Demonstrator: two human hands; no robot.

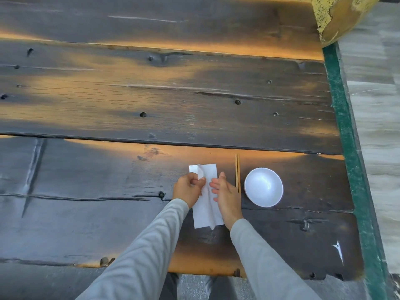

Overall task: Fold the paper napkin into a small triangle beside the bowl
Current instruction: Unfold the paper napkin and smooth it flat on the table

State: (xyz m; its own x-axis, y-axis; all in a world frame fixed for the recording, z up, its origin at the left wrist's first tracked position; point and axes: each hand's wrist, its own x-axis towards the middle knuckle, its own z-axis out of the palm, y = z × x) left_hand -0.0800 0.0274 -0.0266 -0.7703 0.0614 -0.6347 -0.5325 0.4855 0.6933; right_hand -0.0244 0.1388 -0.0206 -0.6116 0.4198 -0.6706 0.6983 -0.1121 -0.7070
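A white paper napkin [205, 210] lies as a long rectangle on the dark wooden table, left of a white bowl [263, 187]. My left hand [187, 189] pinches the napkin's far left corner, and that corner curls up and over. Flat on the napkin's right edge rests my right hand [226, 197], fingers stretched out and pointing away from me. A raised crease runs lengthwise down the napkin between my hands. Both hands cover part of the napkin's middle.
A pair of wooden chopsticks [237, 173] lies between the napkin and the bowl, pointing away from me. The table's green metal edge [348, 148] runs along the right. A yellow speckled object [337, 16] sits at the far right corner.
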